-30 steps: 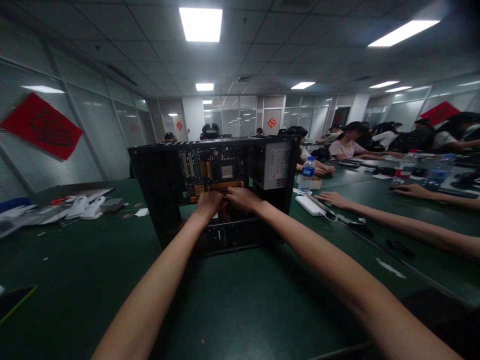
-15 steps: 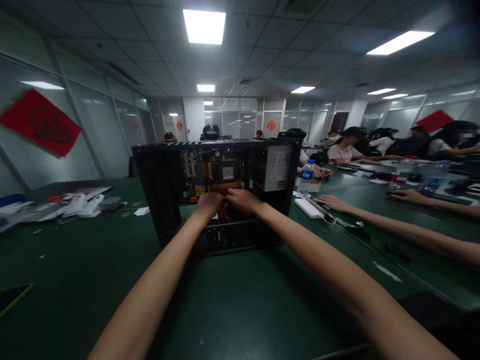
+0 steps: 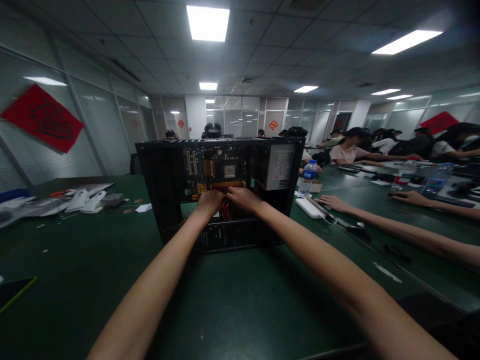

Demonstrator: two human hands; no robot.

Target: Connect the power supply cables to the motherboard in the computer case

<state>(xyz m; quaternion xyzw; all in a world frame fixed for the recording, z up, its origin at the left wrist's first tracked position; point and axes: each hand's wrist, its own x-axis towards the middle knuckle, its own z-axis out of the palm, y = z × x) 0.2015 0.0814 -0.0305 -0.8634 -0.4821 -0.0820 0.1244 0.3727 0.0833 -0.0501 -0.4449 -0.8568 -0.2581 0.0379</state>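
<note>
A black open-sided computer case [image 3: 151, 182] stands on the green table in front of me. Inside it I see a motherboard [image 3: 215, 154] with a bare square processor socket area [image 3: 230, 171], and a silver power supply [image 3: 281, 167] at upper right. My left hand [image 3: 211, 202] and my right hand [image 3: 243, 199] reach in side by side, at the lower edge of the board, just below an orange slot strip [image 3: 228, 184]. Their fingers are curled close together, and the fingertips are hidden. Red cables [image 3: 226, 211] hang below and between the hands.
A water bottle [image 3: 308, 177] and a white power bank-like box [image 3: 308, 208] stand right of the case. Another person's forearm [image 3: 393, 227] lies further right. White parts and papers [image 3: 88, 201] are heaped at left. A green-edged dark object [image 3: 17, 295] lies near left.
The whole view has shifted slightly, with the case a little further right in it. Both hands stay at the same spot inside the case, with barely any movement.
</note>
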